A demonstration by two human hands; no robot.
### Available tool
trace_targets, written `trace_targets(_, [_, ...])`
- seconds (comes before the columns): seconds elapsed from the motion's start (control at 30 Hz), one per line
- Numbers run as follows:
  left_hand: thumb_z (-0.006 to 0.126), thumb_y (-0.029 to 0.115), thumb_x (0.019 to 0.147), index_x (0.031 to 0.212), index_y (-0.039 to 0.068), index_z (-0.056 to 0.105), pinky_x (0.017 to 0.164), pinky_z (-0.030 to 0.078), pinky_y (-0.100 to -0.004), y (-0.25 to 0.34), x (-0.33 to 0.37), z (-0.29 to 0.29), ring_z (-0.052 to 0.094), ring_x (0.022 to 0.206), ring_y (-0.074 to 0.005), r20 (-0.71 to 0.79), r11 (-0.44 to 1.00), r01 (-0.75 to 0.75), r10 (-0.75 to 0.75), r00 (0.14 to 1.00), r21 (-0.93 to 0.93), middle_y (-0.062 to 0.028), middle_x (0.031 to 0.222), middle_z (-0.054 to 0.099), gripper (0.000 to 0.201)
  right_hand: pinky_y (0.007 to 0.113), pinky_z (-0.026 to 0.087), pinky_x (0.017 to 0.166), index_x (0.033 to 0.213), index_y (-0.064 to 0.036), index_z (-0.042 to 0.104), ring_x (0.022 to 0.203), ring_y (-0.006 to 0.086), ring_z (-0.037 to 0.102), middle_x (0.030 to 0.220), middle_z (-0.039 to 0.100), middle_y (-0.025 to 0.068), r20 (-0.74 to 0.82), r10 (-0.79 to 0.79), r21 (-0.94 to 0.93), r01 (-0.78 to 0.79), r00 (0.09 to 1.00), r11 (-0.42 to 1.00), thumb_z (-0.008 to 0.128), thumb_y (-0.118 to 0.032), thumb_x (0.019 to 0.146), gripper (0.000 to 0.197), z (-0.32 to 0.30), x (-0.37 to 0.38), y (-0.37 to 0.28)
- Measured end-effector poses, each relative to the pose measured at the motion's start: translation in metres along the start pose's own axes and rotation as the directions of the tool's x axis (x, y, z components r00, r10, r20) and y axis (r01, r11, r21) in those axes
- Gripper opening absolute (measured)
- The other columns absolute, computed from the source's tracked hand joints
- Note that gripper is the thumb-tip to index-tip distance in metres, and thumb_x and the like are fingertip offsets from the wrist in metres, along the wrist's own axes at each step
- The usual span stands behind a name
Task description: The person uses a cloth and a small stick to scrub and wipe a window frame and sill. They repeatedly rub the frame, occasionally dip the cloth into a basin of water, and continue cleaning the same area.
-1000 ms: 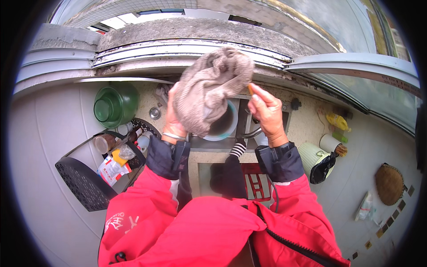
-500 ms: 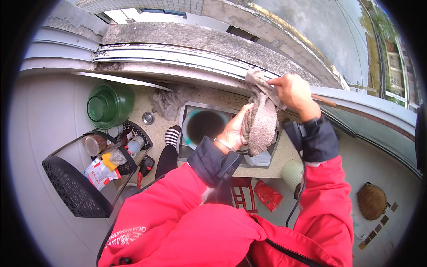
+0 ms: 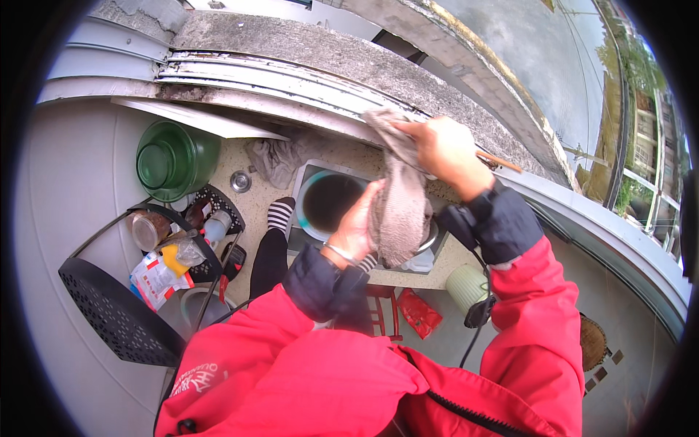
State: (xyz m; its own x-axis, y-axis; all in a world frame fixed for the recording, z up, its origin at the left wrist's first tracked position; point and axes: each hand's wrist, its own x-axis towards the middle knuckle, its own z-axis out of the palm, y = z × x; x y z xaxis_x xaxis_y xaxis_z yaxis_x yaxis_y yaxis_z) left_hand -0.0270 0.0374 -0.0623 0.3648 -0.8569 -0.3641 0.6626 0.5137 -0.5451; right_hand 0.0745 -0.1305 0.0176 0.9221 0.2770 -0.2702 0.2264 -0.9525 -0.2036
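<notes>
A greyish-beige rag (image 3: 403, 211) hangs between my hands above the sink's right part, near the window track. My left hand (image 3: 354, 229) grips its left side, fingers closed round the fabric. My right hand (image 3: 448, 151) is closed on the upper end, by the sill. A thin wooden stick (image 3: 502, 162) pokes out behind my right hand; whether that hand grips it is hidden. Below is the metal sink (image 3: 300, 175), holding a basin (image 3: 306, 218) of dark water. Beside the rag, part of a round metal rim shows in the sink.
A green tub (image 3: 175, 156), a crumpled grey cloth (image 3: 275, 162) and a small metal strainer (image 3: 240, 181) sit left on the counter. A black rack (image 3: 116, 313) holds jars and packets. My striped-socked foot (image 3: 279, 215) is on the counter. The window track (image 3: 277, 86) runs across the far side.
Both hands and the rag have shifted left in view, and the rag hangs more stretched out. The view itself has moved slightly. My grip on the rag continues.
</notes>
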Motion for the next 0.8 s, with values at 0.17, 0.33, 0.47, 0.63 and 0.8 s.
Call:
trace_targets(0.17, [0.046, 0.037, 0.100, 0.129, 0.001, 0.053, 0.094, 0.052, -0.0463, 0.005, -0.001, 0.006, 0.064, 0.106, -0.0310, 0.082, 0.999, 0.024, -0.022, 0.996, -0.022, -0.0190, 0.119, 0.064, 0.047, 0.045, 0.053, 0.062, 0.115, -0.0268, 0.071, 0.066, 0.0338, 0.066, 0.071, 0.065, 0.0164, -0.015, -0.070, -0.067, 0.069, 0.997, 0.995, 0.060, -0.013, 0.080, 0.039, 0.001, -0.007, 0.004])
trace_targets(0.33, [0.047, 0.031, 0.100, 0.129, 0.000, 0.054, 0.096, 0.052, -0.0438, -0.021, 0.018, -0.002, 0.065, 0.107, -0.0284, 0.053, 0.997, 0.072, -0.074, 0.996, 0.034, -0.0166, 0.118, 0.066, 0.043, 0.043, 0.054, 0.065, 0.113, -0.0240, 0.072, 0.069, 0.0309, 0.067, 0.071, 0.066, 0.0131, 0.208, 0.129, -0.252, -0.074, 0.970, 0.965, 0.060, -0.017, 0.081, 0.034, -0.021, -0.056, 0.048])
trace_targets(0.47, [0.044, 0.031, 0.101, 0.132, 0.001, 0.052, 0.095, 0.051, -0.0433, -0.036, 0.029, -0.010, 0.065, 0.106, -0.0283, -0.039, 0.994, 0.069, -0.065, 0.997, 0.091, -0.0166, 0.120, 0.065, 0.044, 0.044, 0.054, 0.067, 0.110, -0.0217, 0.072, 0.073, 0.0335, 0.067, 0.075, 0.067, 0.0161, 0.268, 0.197, -0.283, -0.119, 0.943, 0.952, 0.059, -0.007, 0.078, 0.038, -0.024, -0.075, 0.065])
trace_targets(0.63, [0.045, 0.032, 0.100, 0.134, 0.000, 0.050, 0.097, 0.051, -0.0433, -0.023, 0.012, -0.004, 0.065, 0.107, -0.0289, -0.024, 0.995, -0.010, 0.013, 1.000, 0.101, -0.0171, 0.121, 0.064, 0.046, 0.043, 0.054, 0.069, 0.113, -0.0214, 0.072, 0.076, 0.0339, 0.067, 0.078, 0.068, 0.0166, 0.262, 0.204, -0.210, -0.151, 0.943, 0.966, 0.060, -0.009, 0.077, 0.039, -0.020, -0.063, 0.052])
trace_targets(0.8, [0.050, 0.032, 0.098, 0.135, 0.002, 0.048, 0.099, 0.049, -0.0432, 0.012, -0.025, 0.011, 0.061, 0.113, -0.0267, 0.057, 0.985, -0.110, 0.103, 0.993, 0.133, -0.0143, 0.126, 0.061, 0.047, 0.043, 0.054, 0.070, 0.119, -0.0248, 0.068, 0.075, 0.0326, 0.069, 0.081, 0.069, 0.0166, 0.193, 0.138, 0.007, -0.142, 0.971, 0.990, 0.069, -0.023, 0.078, 0.042, -0.008, -0.006, -0.002])
